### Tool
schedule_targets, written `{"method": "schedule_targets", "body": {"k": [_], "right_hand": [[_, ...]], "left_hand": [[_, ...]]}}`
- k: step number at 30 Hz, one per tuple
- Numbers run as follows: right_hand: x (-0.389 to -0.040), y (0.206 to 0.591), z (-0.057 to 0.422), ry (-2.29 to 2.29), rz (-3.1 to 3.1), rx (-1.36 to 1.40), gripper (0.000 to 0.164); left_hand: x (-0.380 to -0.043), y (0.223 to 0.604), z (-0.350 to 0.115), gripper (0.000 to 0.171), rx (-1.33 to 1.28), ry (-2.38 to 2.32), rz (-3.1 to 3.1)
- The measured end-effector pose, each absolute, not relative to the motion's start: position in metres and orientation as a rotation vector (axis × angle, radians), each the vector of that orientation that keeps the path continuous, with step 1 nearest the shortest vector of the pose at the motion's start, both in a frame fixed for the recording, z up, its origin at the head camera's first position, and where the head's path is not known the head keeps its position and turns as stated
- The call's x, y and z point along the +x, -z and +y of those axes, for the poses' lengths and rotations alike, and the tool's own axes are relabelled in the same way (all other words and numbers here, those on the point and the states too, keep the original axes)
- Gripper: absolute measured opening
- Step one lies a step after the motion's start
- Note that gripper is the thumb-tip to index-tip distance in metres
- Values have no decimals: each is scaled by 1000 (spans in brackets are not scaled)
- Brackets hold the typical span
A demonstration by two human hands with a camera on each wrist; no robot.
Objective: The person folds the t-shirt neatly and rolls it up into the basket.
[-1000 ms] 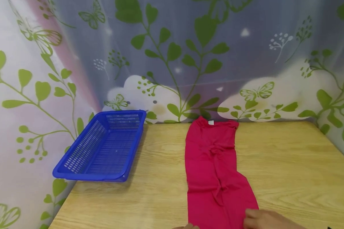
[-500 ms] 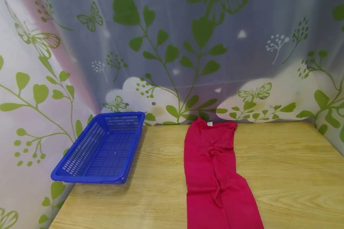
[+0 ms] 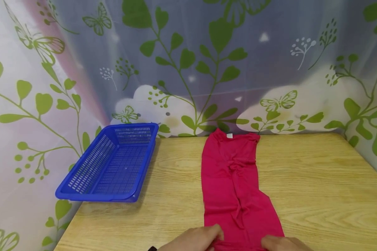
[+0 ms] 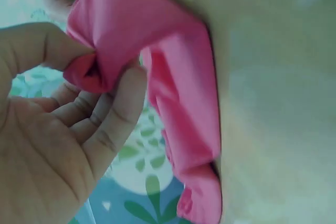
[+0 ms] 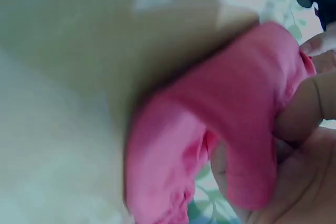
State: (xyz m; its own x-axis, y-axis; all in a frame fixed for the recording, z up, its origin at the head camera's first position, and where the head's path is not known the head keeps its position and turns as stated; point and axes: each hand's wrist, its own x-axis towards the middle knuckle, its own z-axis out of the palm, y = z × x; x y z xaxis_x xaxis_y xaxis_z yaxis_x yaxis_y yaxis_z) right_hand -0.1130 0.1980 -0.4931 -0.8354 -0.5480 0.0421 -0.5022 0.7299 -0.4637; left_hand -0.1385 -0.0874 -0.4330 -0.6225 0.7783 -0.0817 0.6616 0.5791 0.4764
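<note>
Bright pink-red trousers (image 3: pixel 230 195) lie lengthwise on the wooden table, waist with a white label at the far edge and legs toward me. My left hand (image 3: pixel 196 238) pinches the near left corner of the leg ends. In the left wrist view, thumb and fingers of the left hand (image 4: pixel 63 119) hold the bunched hem (image 4: pixel 94 72), lifted off the table. On the near right corner, my right hand (image 3: pixel 282 243) grips the cloth too. The right wrist view shows the right hand (image 5: pixel 299 150) with fabric between thumb and fingers, the cloth (image 5: pixel 226 93) raised and folding over.
An open blue plastic basket (image 3: pixel 113 167) with perforated sides stands at the table's left edge. A patterned curtain (image 3: pixel 188 62) with leaves and butterflies hangs behind and along the left. Bare wooden table (image 3: pixel 326 184) extends right of the trousers.
Both hands dropped out of the head view half a second ago and are back at the bottom edge now. They have brought the trousers' near ends up and forward; the basket stays put.
</note>
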Motion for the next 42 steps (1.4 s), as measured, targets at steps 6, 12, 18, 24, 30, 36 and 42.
{"method": "schedule_targets", "body": {"k": [6, 12, 18, 24, 30, 36, 42], "right_hand": [[-143, 450, 205, 705, 2700, -911, 23], [-156, 457, 208, 608, 2704, -770, 13], [-157, 462, 209, 537, 2794, -751, 21], [-157, 460, 211, 543, 2786, -750, 20], [-153, 452, 207, 457, 2829, -727, 26], [-147, 440, 198, 439, 2898, -858, 54], [-135, 434, 186, 386, 3111, -1003, 91]], "left_hand": [[-165, 431, -87, 20, 1240, -612, 2587], [-175, 446, -82, 12, 1364, -287, 2769], [-162, 456, -70, 23, 1618, 149, 2934], [-145, 459, -55, 37, 1787, 299, 2775], [-144, 458, -43, 32, 1794, 350, 2788], [-159, 447, -38, 18, 1589, -14, 2726], [-182, 437, -45, 10, 1339, -563, 2427]]}}
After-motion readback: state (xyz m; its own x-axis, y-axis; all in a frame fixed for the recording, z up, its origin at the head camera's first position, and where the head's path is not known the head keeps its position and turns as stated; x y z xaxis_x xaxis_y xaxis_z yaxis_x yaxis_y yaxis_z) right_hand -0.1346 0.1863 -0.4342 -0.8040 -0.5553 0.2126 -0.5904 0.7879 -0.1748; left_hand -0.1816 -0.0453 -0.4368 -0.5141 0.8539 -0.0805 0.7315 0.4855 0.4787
